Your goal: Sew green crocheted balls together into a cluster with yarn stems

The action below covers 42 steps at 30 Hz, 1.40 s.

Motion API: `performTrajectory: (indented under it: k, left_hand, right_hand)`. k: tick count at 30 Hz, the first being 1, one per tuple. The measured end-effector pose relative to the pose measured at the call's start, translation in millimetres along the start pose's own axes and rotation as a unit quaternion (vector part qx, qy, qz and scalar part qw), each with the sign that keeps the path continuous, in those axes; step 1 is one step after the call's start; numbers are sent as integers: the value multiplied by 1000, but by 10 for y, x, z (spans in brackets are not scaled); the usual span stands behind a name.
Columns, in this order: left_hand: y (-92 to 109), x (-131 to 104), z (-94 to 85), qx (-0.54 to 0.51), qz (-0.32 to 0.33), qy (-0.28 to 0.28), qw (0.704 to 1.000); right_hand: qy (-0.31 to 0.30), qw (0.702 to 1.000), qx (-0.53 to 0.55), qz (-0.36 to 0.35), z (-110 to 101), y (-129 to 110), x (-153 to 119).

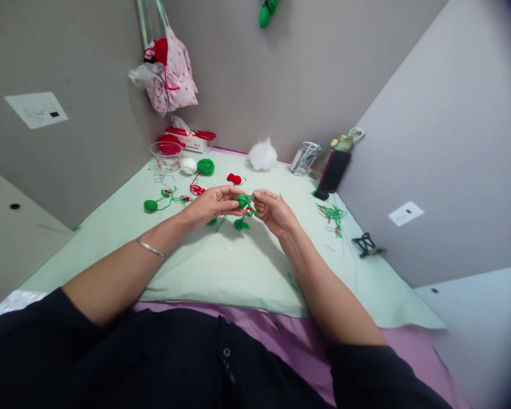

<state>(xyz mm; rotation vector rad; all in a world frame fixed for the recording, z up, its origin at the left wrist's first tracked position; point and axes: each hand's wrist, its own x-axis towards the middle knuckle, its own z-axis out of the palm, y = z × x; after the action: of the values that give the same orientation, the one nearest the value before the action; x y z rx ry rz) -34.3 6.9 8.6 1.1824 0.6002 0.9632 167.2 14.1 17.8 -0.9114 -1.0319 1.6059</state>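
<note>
Over the middle of the cloth-covered table, my left hand [216,203] pinches a green crocheted piece [242,200] between thumb and fingers. My right hand [275,211] is closed at its right side, with thumb and fingertips together on a green strand of yarn. A small red and white part [249,211] shows between the hands. Below them is a green crocheted leaf [241,224], and more green yarn pieces lie under my left hand. Whether these are joined to the held piece I cannot tell. No tool is visible in either hand.
Green [205,166] and white [188,166] yarn balls lie back left, near a clear tub [166,158] and tissue box [195,142]. White stuffing [262,155], a pen cup [305,159] and a propped phone [334,171] stand behind. Yarn scraps [332,215] and a black claw clip [367,245] lie right.
</note>
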Motion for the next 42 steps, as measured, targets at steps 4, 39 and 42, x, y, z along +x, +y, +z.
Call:
performTrajectory:
  k: [4, 39, 42]
  left_hand:
    - [6, 4, 2, 2, -1, -3, 1000]
    - [-110, 54, -9, -15, 20, 47, 999]
    - [-93, 47, -2, -18, 11, 75, 997]
  right_hand:
    - [-6, 1000, -11, -4, 5, -2, -8]
    - [65, 847, -420, -319, 122, 123, -112]
    - [66, 783, -509, -350, 130, 139, -144]
